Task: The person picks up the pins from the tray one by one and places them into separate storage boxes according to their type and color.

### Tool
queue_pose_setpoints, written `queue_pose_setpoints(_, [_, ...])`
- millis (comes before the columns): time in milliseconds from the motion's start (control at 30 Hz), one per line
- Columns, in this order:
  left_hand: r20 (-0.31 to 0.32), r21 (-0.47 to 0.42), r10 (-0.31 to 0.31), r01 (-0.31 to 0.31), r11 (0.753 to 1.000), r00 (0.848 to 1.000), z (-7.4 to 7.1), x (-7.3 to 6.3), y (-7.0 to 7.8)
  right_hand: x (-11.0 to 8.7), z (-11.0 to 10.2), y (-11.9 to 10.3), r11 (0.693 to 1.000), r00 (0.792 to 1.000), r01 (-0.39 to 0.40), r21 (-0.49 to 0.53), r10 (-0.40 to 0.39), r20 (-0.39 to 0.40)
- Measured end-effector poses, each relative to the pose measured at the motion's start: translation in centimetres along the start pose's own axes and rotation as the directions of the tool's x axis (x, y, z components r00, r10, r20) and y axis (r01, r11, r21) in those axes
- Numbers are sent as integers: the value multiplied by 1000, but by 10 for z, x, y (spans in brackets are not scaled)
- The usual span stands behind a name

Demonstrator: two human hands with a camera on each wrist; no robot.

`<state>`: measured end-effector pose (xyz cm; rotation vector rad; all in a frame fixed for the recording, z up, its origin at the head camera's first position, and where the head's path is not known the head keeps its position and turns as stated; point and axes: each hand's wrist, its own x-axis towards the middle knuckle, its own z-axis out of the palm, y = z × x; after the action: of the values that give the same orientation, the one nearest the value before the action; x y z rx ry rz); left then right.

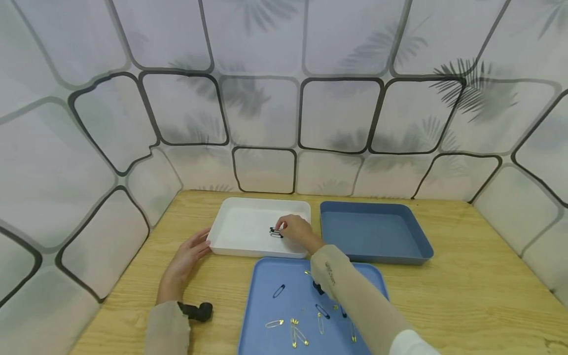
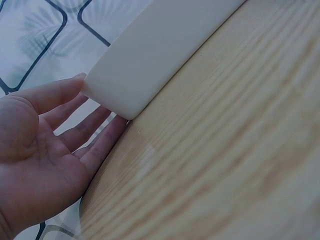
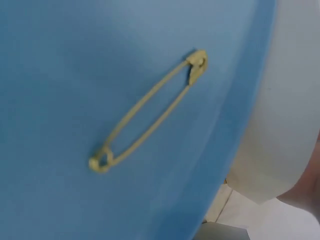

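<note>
My right hand [image 1: 296, 229] reaches into the white tray [image 1: 239, 222] and pinches a black safety pin at its fingertips. Right below that pin, another black safety pin [image 1: 276, 235] lies on the tray floor. At the tray's front left corner, my left hand [image 1: 186, 261] rests its extended fingers and thumb against the outside; the left wrist view shows this hand [image 2: 55, 145] beside the white wall [image 2: 145, 55]. In front, a light blue tray [image 1: 262, 276] bears several gold safety pins [image 1: 274, 324] and black safety pins [image 1: 278, 291]. One gold safety pin [image 3: 145, 112] fills the right wrist view.
A dark blue-grey tray [image 1: 372, 231] stands to the right of the white one. All three trays are on a wooden table [image 1: 470, 276]. A patterned curtain [image 1: 266, 118] hangs behind it and at both sides. My right forearm [image 1: 359, 301] crosses over the light blue tray, covering part of it.
</note>
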<state>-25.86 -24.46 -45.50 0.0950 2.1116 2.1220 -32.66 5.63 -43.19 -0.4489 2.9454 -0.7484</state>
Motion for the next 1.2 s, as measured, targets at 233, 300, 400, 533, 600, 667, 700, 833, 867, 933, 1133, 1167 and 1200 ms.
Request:
queue_pose_setpoints(233, [-6,-8,-12,12,1000,1000,0,0,1,0,-1,-2,1000,1000,-6,-21,6,-2])
queue_pose_setpoints(300, [-12,-10,-16,16,1000,1000,1,0,1,-1,-3,-2,1000,1000,3,-19,-3,-7])
queue_pose_setpoints(400, [-11,-7,-14,14,1000,1000,1,0,2,-2,-6,-4,1000,1000,15,-11,-15,-9])
queue_pose_setpoints(533, [-14,-4,-14,14,1000,1000,1,-1,2,-4,-9,-5,999,999,45,-10,-45,-6])
queue_pose_setpoints(600, [-15,-3,-10,10,1000,1000,1,-1,2,-6,-9,-5,998,998,56,-8,-56,-3])
queue_pose_setpoints(667, [-16,-5,-8,8,1000,1000,1,-1,2,-7,-10,-6,998,998,63,-8,-63,-1])
queue_pose_setpoints(700, [-18,-3,-6,6,1000,1000,2,-1,2,-8,-11,-6,998,998,66,-9,-66,0])
queue_pose_setpoints(833, [-16,-7,-2,2,1000,1000,1,0,1,-14,-13,-8,997,997,77,12,-77,10])
queue_pose_setpoints(867, [-14,-7,-1,1,1000,1000,1,0,0,-16,-14,-9,997,997,81,19,-81,12])
queue_pose_setpoints(933, [-14,-8,0,0,1000,1000,1,0,0,-19,-17,-11,995,996,93,28,-94,13])
queue_pose_setpoints(1133, [2,-3,13,-13,1000,1000,-1,-1,0,-34,-26,-16,989,989,147,33,-147,14])
queue_pose_setpoints(1167, [5,1,16,-16,1000,1000,-1,-1,0,-37,-27,-18,987,987,158,38,-159,17])
queue_pose_setpoints(1200, [4,0,18,-18,1000,1000,-1,-1,0,-40,-28,-19,985,985,169,42,-170,21])
